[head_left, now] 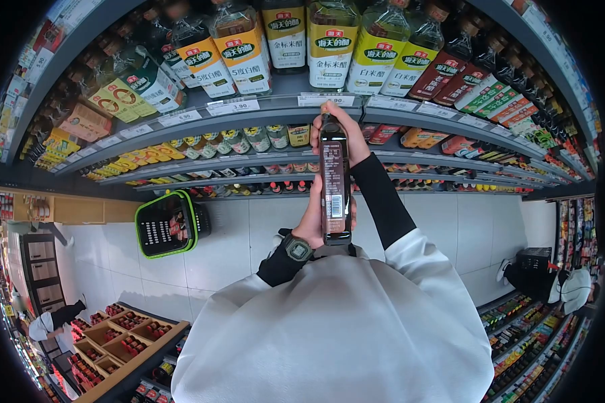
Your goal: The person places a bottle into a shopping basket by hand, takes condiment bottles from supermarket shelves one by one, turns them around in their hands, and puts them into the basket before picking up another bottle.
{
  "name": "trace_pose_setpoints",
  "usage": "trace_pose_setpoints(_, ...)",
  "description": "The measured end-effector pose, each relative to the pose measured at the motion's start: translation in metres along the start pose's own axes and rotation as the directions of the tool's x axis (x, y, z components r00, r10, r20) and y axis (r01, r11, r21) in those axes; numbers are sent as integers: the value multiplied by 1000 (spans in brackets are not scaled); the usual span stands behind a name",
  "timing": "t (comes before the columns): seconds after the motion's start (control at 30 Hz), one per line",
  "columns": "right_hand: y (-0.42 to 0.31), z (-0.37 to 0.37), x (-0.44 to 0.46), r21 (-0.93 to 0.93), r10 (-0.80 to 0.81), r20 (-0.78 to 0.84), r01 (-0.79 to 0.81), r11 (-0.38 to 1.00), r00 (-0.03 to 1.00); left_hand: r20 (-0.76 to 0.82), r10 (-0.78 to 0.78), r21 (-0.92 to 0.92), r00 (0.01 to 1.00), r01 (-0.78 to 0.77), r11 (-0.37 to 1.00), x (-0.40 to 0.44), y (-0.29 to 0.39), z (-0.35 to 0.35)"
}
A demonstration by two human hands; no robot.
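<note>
A dark glass bottle [335, 176] is held in front of my chest, its printed back label and barcode facing me. Around its neck and cap end, my right hand [348, 131] is closed. My left hand [310, 220], with a digital watch on the wrist, wraps the lower part of the same bottle; some of its fingers are hidden behind the glass. Just beyond the bottle's cap runs a shelf edge with price tags [326, 100]. Above it stand vinegar bottles [331, 57] with yellow, white and orange labels.
Lower shelves carry jars [256, 138] and small bottles. A black basket with a green rim [138, 232] sits on the tiled floor [232, 242] to my left. Behind me are a wooden display rack [171, 334] and another person [570, 289] at right; one more person [42, 327] is at left.
</note>
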State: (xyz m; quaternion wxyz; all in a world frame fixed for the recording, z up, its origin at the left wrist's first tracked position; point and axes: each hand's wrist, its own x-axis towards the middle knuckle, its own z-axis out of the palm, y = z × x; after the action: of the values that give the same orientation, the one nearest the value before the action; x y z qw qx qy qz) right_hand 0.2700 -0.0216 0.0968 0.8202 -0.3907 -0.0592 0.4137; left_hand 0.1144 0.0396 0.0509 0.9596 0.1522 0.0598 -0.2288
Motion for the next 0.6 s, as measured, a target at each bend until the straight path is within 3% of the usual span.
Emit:
trace_pose_setpoints(0.27,2,-1,2,9,-15,-21,15,1000,1000,-10,9,10,1000,-9,1000,0,0,0)
trace_pose_setpoints(0.37,4,-7,4,120,-11,29,8,993,1000,-10,11,15,1000,-11,1000,-1,1,1)
trace_pose_setpoints(0.47,3,-3,3,15,-22,-14,22,1000,1000,-19,8,14,1000,-8,1000,-1,1,2)
trace_pose_setpoints(0.6,3,-3,3,22,-9,-13,9,1000,1000,-14,20,29,1000,-19,999,-1,2,4)
